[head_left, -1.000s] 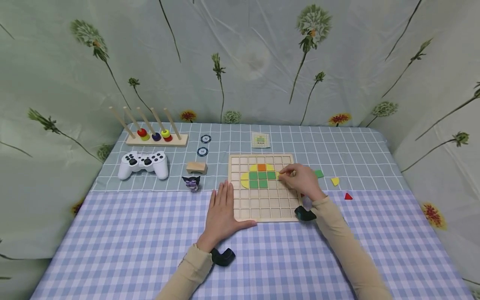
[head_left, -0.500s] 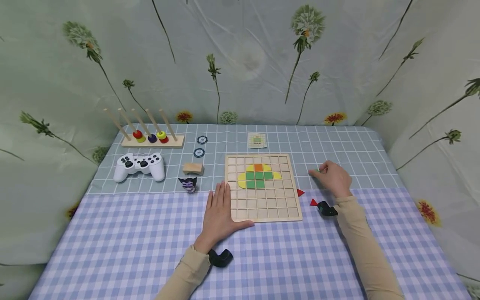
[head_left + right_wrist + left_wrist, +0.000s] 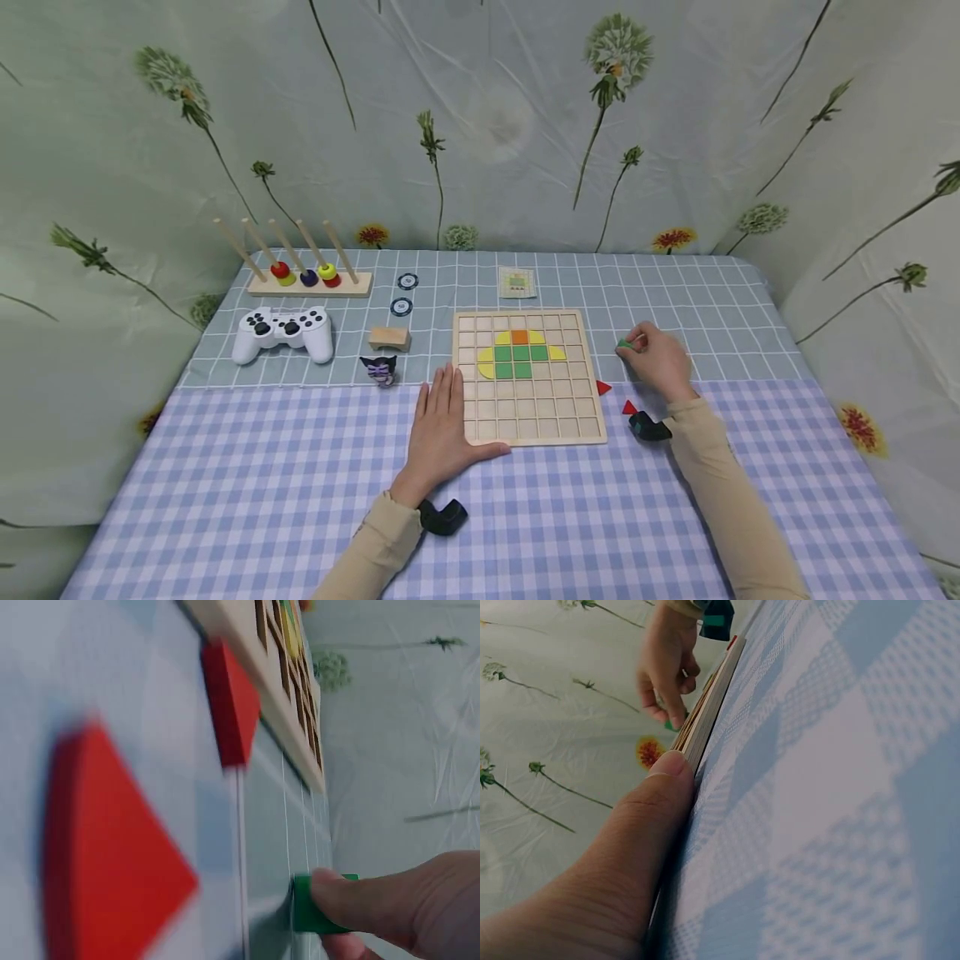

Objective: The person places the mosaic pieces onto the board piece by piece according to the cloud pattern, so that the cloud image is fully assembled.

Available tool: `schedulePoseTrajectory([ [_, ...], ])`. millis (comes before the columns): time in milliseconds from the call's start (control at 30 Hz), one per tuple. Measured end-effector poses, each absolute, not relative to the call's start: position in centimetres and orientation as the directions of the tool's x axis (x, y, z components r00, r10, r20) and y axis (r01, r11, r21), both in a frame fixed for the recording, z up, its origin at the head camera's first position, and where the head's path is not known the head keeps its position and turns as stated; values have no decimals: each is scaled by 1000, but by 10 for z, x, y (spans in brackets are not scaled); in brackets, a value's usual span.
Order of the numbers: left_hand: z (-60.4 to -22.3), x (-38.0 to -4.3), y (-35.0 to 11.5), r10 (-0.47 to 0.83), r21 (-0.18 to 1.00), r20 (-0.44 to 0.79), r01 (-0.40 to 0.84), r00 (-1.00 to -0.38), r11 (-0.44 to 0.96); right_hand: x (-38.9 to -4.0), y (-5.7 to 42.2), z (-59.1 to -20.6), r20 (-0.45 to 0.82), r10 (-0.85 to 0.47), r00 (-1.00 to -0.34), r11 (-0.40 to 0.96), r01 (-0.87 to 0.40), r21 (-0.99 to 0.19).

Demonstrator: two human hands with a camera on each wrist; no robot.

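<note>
My left hand (image 3: pixel 438 429) lies with straight fingers along the left edge of a wooden grid board (image 3: pixel 536 408), its thumb at the front left corner. Yellow, orange and green tiles (image 3: pixel 521 352) fill several cells in the board's upper middle. Right of the board, my right hand (image 3: pixel 658 358) pinches a green square tile (image 3: pixel 319 904) between thumb and fingers, close over the cloth. One red triangle (image 3: pixel 603 388) sits against the board's right edge. A second red triangle (image 3: pixel 629 407) lies near my right wrist.
A small pattern card (image 3: pixel 517 282) lies behind the board. To the left are a white game controller (image 3: pixel 283 333), a peg stand with coloured beads (image 3: pixel 311 286), two round chips (image 3: pixel 401 307), a wooden arch block (image 3: pixel 389 338) and a small purple-and-black figurine (image 3: pixel 380 371).
My right hand has left the board, where a yellow piece now sits at the right of the tiles, and moved right to take the green tile. My left hand stays put.
</note>
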State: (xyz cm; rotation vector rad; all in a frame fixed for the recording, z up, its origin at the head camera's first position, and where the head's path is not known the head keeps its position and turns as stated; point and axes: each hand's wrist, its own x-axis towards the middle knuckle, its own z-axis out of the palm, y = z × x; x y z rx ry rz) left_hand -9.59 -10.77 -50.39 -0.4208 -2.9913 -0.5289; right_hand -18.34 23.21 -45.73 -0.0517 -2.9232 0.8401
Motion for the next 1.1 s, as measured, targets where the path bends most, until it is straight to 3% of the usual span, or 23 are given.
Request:
schedulePoseTrajectory([
  [567,-507,-97,-108,251,313,113,274,-961,909,-175,163,-457,101,-244,-965,615,-235,-753],
  [800,-506,-96,-107,252,319,110,274,-962,907,-177,150,-461,139,-347,-928,627,-339,-702],
  [1100,-507,-96,-108,251,319,118,276,-961,907,-178,142,-461,149,-340,-928,723,-360,-589],
])
